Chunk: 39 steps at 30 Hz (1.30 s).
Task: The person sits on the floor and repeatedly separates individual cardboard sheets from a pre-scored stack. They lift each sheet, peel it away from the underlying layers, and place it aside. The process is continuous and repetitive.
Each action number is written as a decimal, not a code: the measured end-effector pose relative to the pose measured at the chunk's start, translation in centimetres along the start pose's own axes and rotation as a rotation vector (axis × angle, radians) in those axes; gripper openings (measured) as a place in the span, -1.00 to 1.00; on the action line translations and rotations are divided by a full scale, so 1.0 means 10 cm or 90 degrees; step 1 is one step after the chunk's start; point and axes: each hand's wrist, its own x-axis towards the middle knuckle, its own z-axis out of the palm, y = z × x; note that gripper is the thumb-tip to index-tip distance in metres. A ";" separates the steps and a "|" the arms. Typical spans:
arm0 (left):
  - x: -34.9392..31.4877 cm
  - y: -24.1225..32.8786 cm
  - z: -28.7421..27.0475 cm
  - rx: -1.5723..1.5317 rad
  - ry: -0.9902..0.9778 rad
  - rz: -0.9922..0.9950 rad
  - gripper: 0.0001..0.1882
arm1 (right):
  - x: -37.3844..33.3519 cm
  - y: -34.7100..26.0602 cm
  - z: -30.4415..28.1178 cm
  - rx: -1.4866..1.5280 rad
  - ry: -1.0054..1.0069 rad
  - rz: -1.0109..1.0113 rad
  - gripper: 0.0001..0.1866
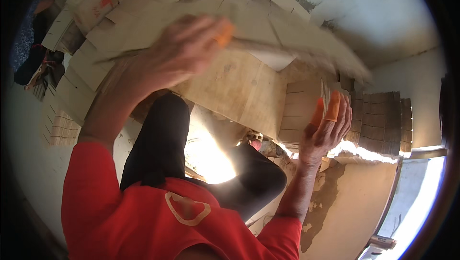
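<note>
My left hand [189, 51], blurred by motion and with an orange finger cot, is closed at the near edge of a large flat cardboard sheet [287, 34]. The sheet is tilted above a plywood board [230, 85], and its right end is smeared. My right hand [330, 126] wears orange cots on the thumb and a finger. Its fingers point up, with the thumb apart, beside a stack of slotted cardboard pieces [299, 102] standing on edge. Whether the fingertips touch that stack I cannot tell.
More slotted cardboard stacks [381, 121] stand at the right by the wall. A cardboard box with red marks [91, 1] sits at the far left, near a dark bundle [45, 68]. My bent knees [158, 130] are under the board's near edge. Bright sunlight falls between them.
</note>
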 end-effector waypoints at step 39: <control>0.01 -0.12 2.15 -0.284 -0.173 -0.248 -0.58 | -0.69 0.85 0.62 0.158 0.064 0.656 -0.88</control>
